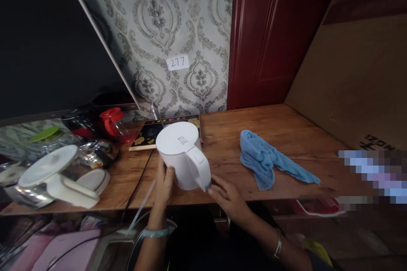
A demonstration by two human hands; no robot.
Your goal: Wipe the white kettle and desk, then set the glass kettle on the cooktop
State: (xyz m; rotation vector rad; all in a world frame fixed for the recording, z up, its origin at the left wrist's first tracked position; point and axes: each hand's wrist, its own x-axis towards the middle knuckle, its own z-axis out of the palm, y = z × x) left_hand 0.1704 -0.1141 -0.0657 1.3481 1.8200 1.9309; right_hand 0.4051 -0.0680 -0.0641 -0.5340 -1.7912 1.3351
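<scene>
A white electric kettle (178, 159) with its lid closed is held tilted over the front of the wooden table, handle toward the right. My left hand (163, 182) grips its lower left side, thumb in front and the other fingers partly hidden behind the body. At the lower end of the handle (199, 168), the fingers of my right hand (227, 197) hold on, some of them hidden behind it. A crumpled blue cloth (262, 159) lies on the tabletop to the right of the kettle.
Behind the kettle sits a black induction cooker (144, 135) with a thin metal tap. To the left stand a steel kettle with a white lid (52, 167), a red-topped glass jug (119, 125) and other pots. A large cardboard box (359, 76) borders the table (222, 135) on the right.
</scene>
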